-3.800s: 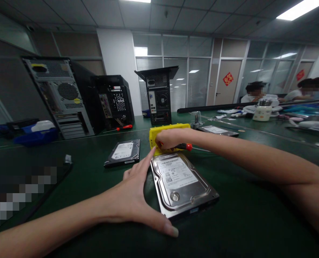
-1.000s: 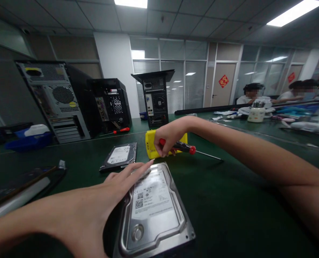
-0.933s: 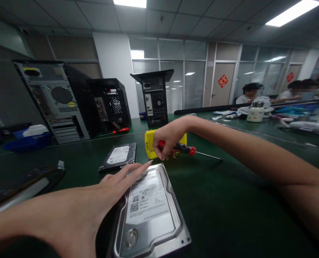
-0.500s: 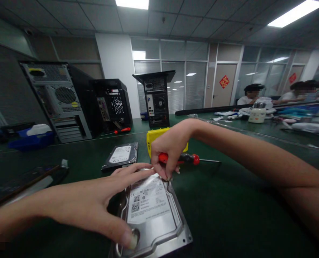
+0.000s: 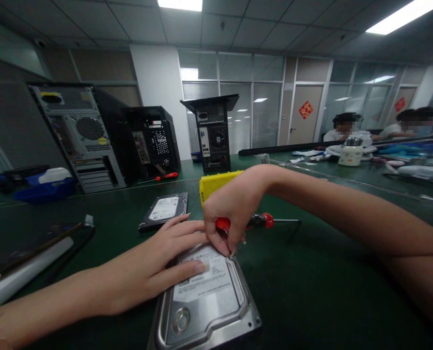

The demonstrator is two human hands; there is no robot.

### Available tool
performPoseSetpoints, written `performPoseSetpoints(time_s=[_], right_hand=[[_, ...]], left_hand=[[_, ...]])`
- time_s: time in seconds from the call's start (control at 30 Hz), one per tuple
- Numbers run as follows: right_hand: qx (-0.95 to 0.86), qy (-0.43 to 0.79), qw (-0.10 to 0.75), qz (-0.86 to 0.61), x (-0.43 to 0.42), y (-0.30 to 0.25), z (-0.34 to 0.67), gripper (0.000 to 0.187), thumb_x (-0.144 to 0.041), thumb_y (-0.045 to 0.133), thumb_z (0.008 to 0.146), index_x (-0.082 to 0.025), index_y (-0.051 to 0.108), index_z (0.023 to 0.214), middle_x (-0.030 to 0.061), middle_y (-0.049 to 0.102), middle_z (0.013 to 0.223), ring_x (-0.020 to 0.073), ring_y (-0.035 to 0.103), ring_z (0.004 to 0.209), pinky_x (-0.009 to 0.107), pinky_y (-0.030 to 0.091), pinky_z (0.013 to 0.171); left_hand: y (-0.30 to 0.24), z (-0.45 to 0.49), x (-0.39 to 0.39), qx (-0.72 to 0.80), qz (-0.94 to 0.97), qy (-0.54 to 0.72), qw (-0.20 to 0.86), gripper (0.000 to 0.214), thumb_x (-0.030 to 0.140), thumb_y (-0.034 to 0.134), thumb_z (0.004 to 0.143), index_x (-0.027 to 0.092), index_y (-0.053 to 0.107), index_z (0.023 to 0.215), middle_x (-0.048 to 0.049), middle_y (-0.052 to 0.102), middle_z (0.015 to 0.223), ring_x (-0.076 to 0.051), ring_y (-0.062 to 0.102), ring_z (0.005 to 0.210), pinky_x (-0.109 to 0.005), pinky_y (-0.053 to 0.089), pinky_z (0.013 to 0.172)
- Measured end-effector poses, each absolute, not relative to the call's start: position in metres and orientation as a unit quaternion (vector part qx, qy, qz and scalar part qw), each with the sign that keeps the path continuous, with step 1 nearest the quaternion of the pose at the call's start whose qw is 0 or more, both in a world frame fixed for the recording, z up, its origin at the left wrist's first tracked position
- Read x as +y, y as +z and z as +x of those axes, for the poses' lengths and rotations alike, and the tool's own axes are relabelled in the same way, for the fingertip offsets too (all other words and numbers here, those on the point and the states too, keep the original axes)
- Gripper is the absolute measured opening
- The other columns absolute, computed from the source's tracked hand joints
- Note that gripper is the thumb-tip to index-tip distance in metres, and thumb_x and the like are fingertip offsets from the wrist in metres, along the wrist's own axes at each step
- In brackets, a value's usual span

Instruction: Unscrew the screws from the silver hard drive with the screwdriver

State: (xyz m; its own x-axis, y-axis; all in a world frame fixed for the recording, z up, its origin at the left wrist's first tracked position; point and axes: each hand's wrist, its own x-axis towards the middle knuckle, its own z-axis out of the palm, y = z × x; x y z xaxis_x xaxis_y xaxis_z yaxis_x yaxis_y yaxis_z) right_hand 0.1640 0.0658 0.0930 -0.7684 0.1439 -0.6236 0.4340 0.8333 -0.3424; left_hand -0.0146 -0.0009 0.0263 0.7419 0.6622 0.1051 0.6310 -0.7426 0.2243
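Note:
A silver hard drive (image 5: 216, 301) with a white label lies in front of me, its far end partly covered by my hands. My left hand (image 5: 172, 253) rests flat across its left side, fingers stretched out and thumb on the label. Bent over the far right corner of the drive is my right hand (image 5: 228, 214), thumb and finger pinched against the edge; anything between those tips is too small to make out. A red and black screwdriver (image 5: 262, 220) is tucked in that same hand, its shaft pointing right. Behind it stands a yellow box (image 5: 216, 183).
A second hard drive (image 5: 165, 209) lies farther back. Open computer cases (image 5: 107, 136) stand along the back left, with another red screwdriver (image 5: 168, 176) before them. A blue tray (image 5: 44, 190) is at left. Other people (image 5: 343, 127) sit at the far right.
My left thumb has moved from the round recess near the drive's front up onto the label. My right hand has come slightly closer to me, and the screwdriver handle has dipped with it.

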Motion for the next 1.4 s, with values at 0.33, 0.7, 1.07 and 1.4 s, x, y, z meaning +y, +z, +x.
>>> performPoseSetpoints(time_s=[0.33,0.7,1.07,1.4], right_hand=[[0.909,-0.22,0.304,0.183,0.07,0.095,0.169,0.032,-0.03,0.059,0.077,-0.006,0.059,0.098,0.001,0.06,0.082,0.0028,0.055,0.066,0.016,0.045,0.063],[0.904,-0.218,0.325,0.174,0.066,0.092,0.166,0.032,-0.031,0.054,0.081,-0.005,0.058,0.098,0.0011,0.057,0.079,0.0051,0.055,0.064,0.022,0.047,0.065],[0.909,-0.286,0.271,0.138,0.074,0.094,0.167,0.032,-0.03,0.056,0.079,-0.006,0.059,0.1,0.0005,0.06,0.081,0.0018,0.056,0.063,0.014,0.046,0.06],[0.917,-0.29,0.242,0.123,0.073,0.086,0.161,0.034,-0.029,0.06,0.075,-0.005,0.062,0.099,-0.0001,0.062,0.082,-0.0012,0.053,0.065,0.01,0.044,0.061]], left_hand=[[0.012,-0.014,0.002,0.296,0.944,0.148,0.018,0.035,0.028,0.04,0.096,0.031,0.054,0.129,-0.0024,0.058,0.125,-0.023,0.05,0.118,-0.04,0.032,0.107],[0.012,-0.015,0.003,0.255,0.956,0.143,-0.007,0.036,0.025,0.037,0.096,0.027,0.056,0.126,-0.0016,0.064,0.122,-0.021,0.054,0.116,-0.039,0.035,0.104],[0.012,-0.015,0.003,0.25,0.957,0.148,0.004,0.034,0.023,0.038,0.094,0.024,0.061,0.119,-0.0028,0.066,0.117,-0.022,0.056,0.111,-0.036,0.04,0.101],[0.015,-0.015,0.004,0.235,0.963,0.128,-0.02,0.027,0.018,0.038,0.093,0.02,0.063,0.103,-0.0026,0.068,0.104,-0.021,0.058,0.1,-0.034,0.041,0.094]])
